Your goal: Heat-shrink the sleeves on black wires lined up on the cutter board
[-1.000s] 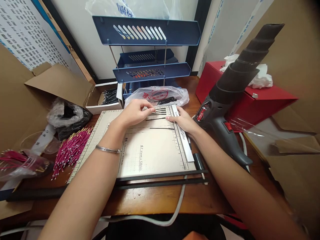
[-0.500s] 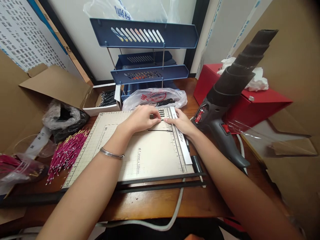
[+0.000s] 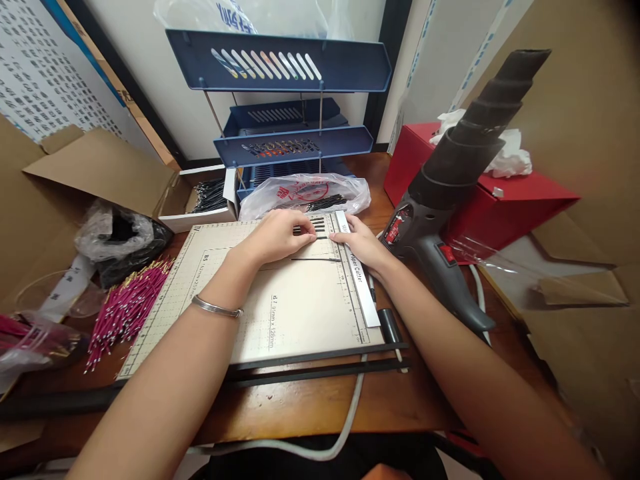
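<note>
A cream paper cutter (image 3: 300, 313) printed with a grid lies on the wooden desk. On its upper right part, my left hand (image 3: 280, 235) pinches a short thin black strip (image 3: 323, 238). My right hand (image 3: 365, 245) reaches over the cutter's white guard strip (image 3: 359, 280), its thumb pressing the black strip's right end; its other fingertips are partly hidden past the guard. Several short black pieces (image 3: 319, 225) lie just beyond my fingers. A longer thin black strip (image 3: 317, 259) rests across the board nearer me, reaching toward the guard.
At left lies a pile of magenta sticks (image 3: 133, 307) beside a black bag (image 3: 123, 250). Behind stand a white box of black pieces (image 3: 210, 195), a clear plastic bag (image 3: 270, 193) and a blue rack (image 3: 285, 60). A heat gun (image 3: 440, 213) and red box (image 3: 530, 193) stand at right.
The whole view has shifted slightly left and up. Both hands stay in nearly the same place on the cutter, with the short black strip still between them.
</note>
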Tool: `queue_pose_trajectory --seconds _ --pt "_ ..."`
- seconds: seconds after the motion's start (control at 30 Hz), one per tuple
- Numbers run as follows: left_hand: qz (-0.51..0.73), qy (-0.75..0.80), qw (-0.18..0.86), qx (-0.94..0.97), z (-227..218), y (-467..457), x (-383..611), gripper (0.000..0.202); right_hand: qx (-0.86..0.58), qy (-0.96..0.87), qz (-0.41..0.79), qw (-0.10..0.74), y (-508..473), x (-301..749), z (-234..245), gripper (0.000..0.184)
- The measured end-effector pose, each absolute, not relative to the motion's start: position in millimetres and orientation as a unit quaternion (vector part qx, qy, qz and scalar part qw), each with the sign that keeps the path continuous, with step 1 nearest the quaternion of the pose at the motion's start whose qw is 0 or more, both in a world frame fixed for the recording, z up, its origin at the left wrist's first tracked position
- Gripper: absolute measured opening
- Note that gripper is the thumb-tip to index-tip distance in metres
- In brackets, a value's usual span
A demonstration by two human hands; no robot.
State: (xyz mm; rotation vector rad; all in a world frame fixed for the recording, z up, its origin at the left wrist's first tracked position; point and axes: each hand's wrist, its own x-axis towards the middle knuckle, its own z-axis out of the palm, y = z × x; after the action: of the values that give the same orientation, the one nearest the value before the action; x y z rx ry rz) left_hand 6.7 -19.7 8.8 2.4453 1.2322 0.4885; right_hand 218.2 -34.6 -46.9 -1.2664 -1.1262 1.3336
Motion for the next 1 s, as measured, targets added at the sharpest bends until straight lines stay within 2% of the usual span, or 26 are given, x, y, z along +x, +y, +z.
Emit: queue_pose_trajectory --seconds 0.7,1.0 --pt "0.187 0.424 0.186 0.866 7.7 -19.3 7.0 0.014 -0.519 -0.483 0.53 0.465 -35.6 219.6 -48.5 0.074" --pt "0.183 0.427 0.184 0.866 8.7 -19.0 6.7 0.015 -0.513 -0.502 0.52 0.464 -38.8 219.0 -46.6 0.069"
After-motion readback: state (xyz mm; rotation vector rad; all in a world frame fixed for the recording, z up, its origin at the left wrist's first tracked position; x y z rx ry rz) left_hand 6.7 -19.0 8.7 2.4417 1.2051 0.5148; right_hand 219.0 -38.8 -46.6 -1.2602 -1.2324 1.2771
